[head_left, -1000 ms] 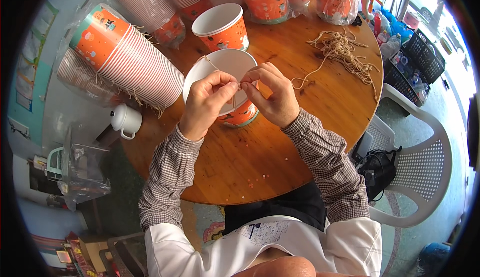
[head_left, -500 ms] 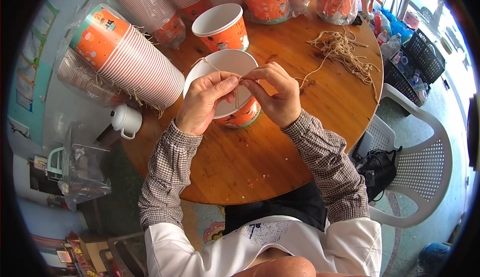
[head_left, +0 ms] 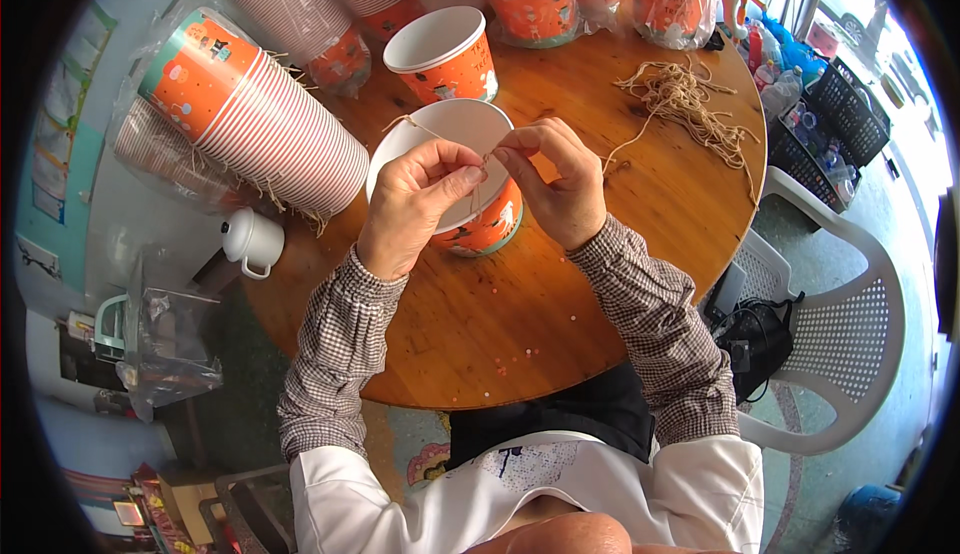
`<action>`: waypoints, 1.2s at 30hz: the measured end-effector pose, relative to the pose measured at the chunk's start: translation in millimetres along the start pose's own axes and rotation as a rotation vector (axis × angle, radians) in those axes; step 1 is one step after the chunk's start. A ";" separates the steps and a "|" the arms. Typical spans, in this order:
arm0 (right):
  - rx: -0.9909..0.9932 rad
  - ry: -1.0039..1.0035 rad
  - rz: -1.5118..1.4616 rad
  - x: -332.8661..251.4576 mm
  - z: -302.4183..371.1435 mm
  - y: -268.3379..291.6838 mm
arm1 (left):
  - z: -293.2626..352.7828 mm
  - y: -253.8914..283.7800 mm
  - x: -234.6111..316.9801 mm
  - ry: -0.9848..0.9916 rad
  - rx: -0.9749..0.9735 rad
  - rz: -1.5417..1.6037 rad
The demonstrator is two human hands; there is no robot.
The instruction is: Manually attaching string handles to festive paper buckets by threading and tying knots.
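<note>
Wooden table [head_left: 670, 214] below; left hand [head_left: 412, 202] and right hand [head_left: 566, 186] pinch string [head_left: 427, 131] (each grip closed thumb-to-finger).

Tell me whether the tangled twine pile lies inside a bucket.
No, the twine pile lies on the wooden table, right of the nearer bucket.

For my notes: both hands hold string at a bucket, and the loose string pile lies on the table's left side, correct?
No, the head view shows the loose string pile on the table's right side; left hand and right hand hold string at a bucket.
</note>
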State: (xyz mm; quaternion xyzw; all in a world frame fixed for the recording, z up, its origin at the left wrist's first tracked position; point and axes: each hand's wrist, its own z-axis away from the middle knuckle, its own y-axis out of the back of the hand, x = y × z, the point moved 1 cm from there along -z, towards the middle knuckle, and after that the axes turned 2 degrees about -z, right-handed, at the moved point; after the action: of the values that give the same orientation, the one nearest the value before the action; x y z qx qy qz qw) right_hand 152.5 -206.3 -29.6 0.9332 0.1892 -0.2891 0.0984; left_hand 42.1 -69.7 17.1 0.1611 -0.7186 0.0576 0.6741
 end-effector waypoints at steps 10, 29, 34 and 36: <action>-0.013 0.014 0.073 2.7 -0.9 2.0 | 7.3 -1.5 2.0 -0.086 -0.109 -0.005; -0.241 -0.177 -0.228 -2.2 0.2 5.0 | -0.4 9.7 -8.5 -0.596 0.136 -0.678; -0.212 -0.110 -0.167 -1.7 0.9 4.5 | 3.0 -16.5 4.8 -0.391 0.031 -0.640; -0.240 -0.177 -0.241 -1.3 1.0 4.5 | 2.5 -15.3 3.4 -0.306 0.017 -0.578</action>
State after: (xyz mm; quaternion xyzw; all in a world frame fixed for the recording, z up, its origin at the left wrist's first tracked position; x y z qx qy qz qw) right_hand 152.9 -211.0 -29.3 0.8563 0.3234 -0.3549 0.1901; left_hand 44.4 -85.3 18.2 0.3709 -0.7355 -0.1548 0.5455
